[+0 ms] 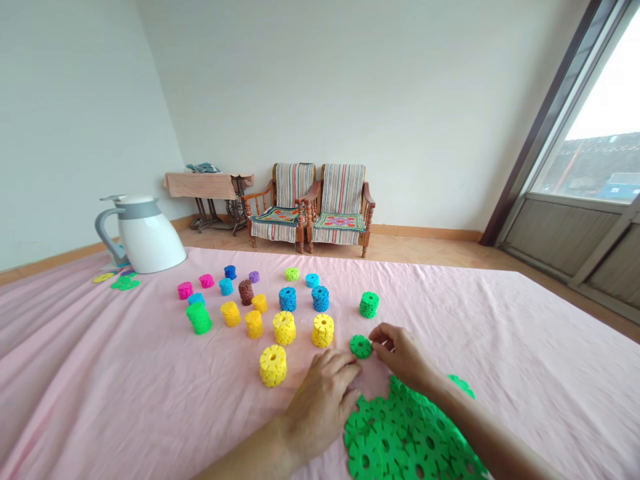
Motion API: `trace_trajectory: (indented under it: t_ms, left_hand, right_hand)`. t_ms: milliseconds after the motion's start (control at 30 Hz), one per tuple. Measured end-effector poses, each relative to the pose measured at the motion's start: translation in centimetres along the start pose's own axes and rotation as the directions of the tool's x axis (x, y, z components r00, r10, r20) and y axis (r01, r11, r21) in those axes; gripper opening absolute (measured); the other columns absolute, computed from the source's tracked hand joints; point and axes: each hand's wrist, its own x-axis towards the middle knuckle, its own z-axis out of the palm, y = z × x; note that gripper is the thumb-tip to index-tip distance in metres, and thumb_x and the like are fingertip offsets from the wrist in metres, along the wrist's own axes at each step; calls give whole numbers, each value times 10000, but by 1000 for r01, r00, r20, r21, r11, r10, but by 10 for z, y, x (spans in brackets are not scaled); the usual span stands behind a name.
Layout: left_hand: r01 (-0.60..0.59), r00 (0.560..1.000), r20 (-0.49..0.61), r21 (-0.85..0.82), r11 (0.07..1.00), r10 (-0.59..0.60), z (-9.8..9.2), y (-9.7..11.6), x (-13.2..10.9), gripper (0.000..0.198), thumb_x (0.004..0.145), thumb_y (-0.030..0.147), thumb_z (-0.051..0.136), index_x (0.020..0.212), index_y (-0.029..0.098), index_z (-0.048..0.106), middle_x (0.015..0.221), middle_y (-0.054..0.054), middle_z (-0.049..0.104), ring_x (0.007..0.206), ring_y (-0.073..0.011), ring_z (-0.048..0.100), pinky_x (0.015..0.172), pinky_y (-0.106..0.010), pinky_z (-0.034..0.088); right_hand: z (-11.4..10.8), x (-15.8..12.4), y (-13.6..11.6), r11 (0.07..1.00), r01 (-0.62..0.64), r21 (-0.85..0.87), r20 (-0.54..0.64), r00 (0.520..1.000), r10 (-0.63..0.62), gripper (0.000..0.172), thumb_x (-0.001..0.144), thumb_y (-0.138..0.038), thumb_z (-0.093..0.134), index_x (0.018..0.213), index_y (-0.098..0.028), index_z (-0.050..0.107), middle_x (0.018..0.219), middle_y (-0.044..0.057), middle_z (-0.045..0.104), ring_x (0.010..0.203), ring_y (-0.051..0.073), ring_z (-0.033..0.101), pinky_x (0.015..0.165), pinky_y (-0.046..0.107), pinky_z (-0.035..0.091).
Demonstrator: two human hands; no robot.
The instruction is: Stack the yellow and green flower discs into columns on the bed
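A small green notched disc (361, 347) lies in front of me on the pink cloth, perhaps on others that I cannot make out. At its right edge, my right hand (397, 350) has thumb and fingertips pinched together on the rim. My left hand (327, 390) rests just below and left of that disc, fingers bent and thumb apart, with nothing visible in it. Under my right forearm and beside my left thumb spreads a heap of loose green discs (420, 433). A neat green stack (369, 305) stands beyond the right hand.
Yellow stacks (273, 367) stand left of my hands, with blue stacks (321, 299) behind them. Farther left are orange, brown, pink and green stacks (199, 318). A white jug (150, 237) stands at the far left beside flat green discs (125, 283). Two chairs (340, 207) are beyond the table.
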Motion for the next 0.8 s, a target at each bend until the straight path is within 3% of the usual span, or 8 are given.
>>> trace_trajectory:
  t_ms: [200, 300, 367, 433, 567, 800]
  left_hand:
    - [23, 999, 24, 1, 1000, -23, -2, 1, 0, 352, 829, 137, 606, 1164, 243, 611, 1217, -45, 595, 1144, -225, 486, 1016, -406, 358]
    - [13, 999, 31, 2, 1000, -13, -3, 0, 0, 351, 848, 147, 585, 1181, 256, 604, 1223, -47, 594, 1146, -223, 488, 1014, -416, 358]
    - [2, 1000, 31, -2, 1000, -2, -3, -1, 0, 336, 869, 170, 561, 1189, 265, 600, 1214, -51, 598, 1138, -222, 494, 1003, -425, 368]
    - [-3, 999, 32, -2, 1000, 3, -3, -2, -1, 319, 879, 190, 552, 1186, 263, 602, 1205, -54, 602, 1133, -224, 498, 1002, -431, 370]
    - [3, 999, 45, 8, 1000, -4, -2, -3, -1, 314, 860, 184, 577, 1165, 252, 608, 1213, -49, 600, 1143, -225, 494, 1017, -431, 357]
    - [23, 998, 54, 21, 1000, -24, -2, -2, 0, 334, 829, 131, 591, 1146, 231, 613, 1220, -36, 595, 1151, -212, 486, 1022, -394, 366]
  right_hand:
    - [-23, -2, -6, 999, -9, 37, 12, 1000, 9, 107, 754, -223, 515, 780, -177, 609, 619, -3, 623, 578, 138, 590, 541, 242, 441]
    - [-52, -8, -8, 999, -35, 10, 132, 991, 33, 106, 753, -201, 498, 767, -177, 601, 598, -8, 605, 580, 138, 596, 548, 246, 448]
    - [-74, -17, -9, 995, -11, -96, 210, 977, 31, 111, 740, -187, 513, 768, -190, 621, 631, -6, 612, 593, 134, 587, 551, 244, 442]
    - [-95, -29, -7, 980, 15, -197, 257, 966, 37, 150, 709, -156, 533, 792, -213, 645, 731, 9, 644, 675, 147, 597, 603, 256, 457]
    - [-125, -55, 0, 970, 57, -238, 313, 950, 21, 351, 642, -105, 550, 932, -274, 653, 966, 34, 647, 855, 195, 595, 766, 325, 483]
    - [-135, -78, 1, 970, 76, -232, 379, 925, 18, 548, 628, -61, 537, 1111, -310, 608, 1092, 51, 598, 994, 221, 558, 894, 363, 448]
